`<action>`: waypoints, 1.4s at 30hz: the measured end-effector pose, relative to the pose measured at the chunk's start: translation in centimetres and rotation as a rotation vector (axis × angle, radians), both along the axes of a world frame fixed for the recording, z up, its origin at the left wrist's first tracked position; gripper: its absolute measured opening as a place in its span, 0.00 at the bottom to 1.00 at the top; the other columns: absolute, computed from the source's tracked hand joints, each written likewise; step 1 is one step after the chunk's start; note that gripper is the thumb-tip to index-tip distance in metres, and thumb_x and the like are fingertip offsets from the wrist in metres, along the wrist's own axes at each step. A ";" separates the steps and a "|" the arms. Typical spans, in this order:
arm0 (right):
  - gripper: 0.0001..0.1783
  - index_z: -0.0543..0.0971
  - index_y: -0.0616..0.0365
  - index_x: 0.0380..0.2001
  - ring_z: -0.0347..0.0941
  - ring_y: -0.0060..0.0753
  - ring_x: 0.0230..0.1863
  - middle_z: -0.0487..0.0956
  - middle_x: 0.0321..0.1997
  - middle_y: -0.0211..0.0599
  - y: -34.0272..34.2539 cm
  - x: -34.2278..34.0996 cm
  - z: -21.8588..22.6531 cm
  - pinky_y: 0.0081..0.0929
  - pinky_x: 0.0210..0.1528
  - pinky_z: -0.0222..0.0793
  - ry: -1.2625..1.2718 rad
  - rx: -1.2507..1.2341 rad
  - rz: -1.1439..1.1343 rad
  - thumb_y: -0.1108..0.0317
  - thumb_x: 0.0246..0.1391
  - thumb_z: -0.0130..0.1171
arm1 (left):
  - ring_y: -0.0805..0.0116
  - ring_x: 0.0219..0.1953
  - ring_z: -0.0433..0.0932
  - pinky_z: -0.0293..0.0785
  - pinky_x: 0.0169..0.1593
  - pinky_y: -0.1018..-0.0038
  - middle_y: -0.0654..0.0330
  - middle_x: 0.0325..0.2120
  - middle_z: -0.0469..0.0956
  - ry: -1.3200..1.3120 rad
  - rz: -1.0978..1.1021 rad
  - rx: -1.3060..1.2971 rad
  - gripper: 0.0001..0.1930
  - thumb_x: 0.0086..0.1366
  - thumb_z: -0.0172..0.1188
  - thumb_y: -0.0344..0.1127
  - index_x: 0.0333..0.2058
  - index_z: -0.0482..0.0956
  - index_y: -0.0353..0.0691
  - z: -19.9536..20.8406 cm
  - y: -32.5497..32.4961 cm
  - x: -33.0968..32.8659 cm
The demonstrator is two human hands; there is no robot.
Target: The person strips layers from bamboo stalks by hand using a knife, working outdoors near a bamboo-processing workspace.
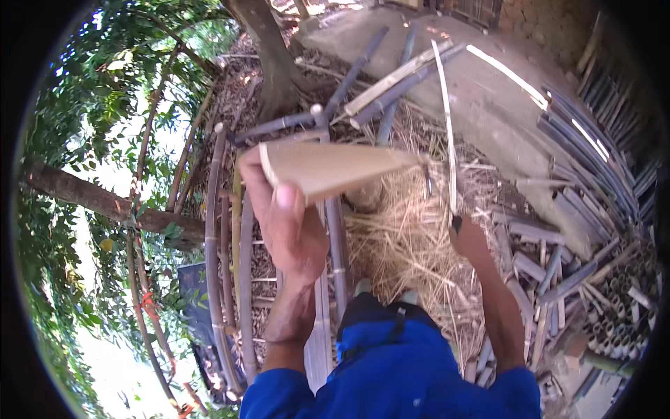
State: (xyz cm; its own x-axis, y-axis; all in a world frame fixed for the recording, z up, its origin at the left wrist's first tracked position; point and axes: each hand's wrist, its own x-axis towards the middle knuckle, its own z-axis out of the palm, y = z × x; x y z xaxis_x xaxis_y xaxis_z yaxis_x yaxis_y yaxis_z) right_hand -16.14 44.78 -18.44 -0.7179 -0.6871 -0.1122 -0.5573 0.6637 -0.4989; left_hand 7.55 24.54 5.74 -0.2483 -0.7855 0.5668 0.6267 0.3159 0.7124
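In the left hand (289, 237), a bamboo piece (335, 167) tapers — pointing rightward.

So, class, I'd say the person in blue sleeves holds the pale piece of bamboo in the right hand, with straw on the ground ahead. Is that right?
Not quite: the head view shows the pale piece of bamboo in the left hand. The blue sleeves and the straw are right.

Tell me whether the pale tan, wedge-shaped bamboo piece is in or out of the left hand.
In: the bare left hand grips the bamboo piece near its wide end, thumb against the lower edge.
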 end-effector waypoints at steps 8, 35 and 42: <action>0.22 0.77 0.64 0.43 0.81 0.61 0.34 0.82 0.30 0.57 5.6 4.8 -1.0 0.48 0.37 0.74 -0.246 -0.230 -0.185 0.57 0.55 0.67 | 0.63 0.18 0.71 0.75 0.29 0.59 0.57 0.18 0.69 0.387 -0.225 -0.312 0.33 0.68 0.39 0.68 0.30 0.72 0.38 0.7 -1.7 -5.8; 0.27 0.67 0.60 0.62 0.71 0.20 0.26 0.76 0.27 0.32 7.5 8.7 24.6 0.25 0.28 0.68 -0.112 -0.977 -0.247 0.62 0.65 0.61 | 0.67 0.48 0.81 0.79 0.51 0.72 0.51 0.43 0.81 0.064 -0.410 -0.638 0.19 0.56 0.69 0.13 0.45 0.75 0.30 6.5 4.0 -16.6; 0.28 0.68 0.62 0.63 0.79 0.32 0.31 0.79 0.33 0.43 6.7 9.9 28.6 0.30 0.33 0.75 0.265 -0.924 -0.013 0.69 0.62 0.64 | 0.67 0.48 0.81 0.75 0.55 0.71 0.51 0.43 0.81 -0.012 -0.392 -0.706 0.17 0.55 0.69 0.14 0.43 0.77 0.31 6.6 3.8 -14.6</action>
State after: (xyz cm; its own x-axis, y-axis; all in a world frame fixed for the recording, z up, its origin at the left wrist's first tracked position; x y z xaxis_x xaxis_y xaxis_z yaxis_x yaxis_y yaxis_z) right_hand -6.25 51.49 10.14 -0.6502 -0.4146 0.6367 -0.7224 0.0780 -0.6870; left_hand -7.09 28.36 12.34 -0.4410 -0.0975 0.8922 0.7785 0.4531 0.4343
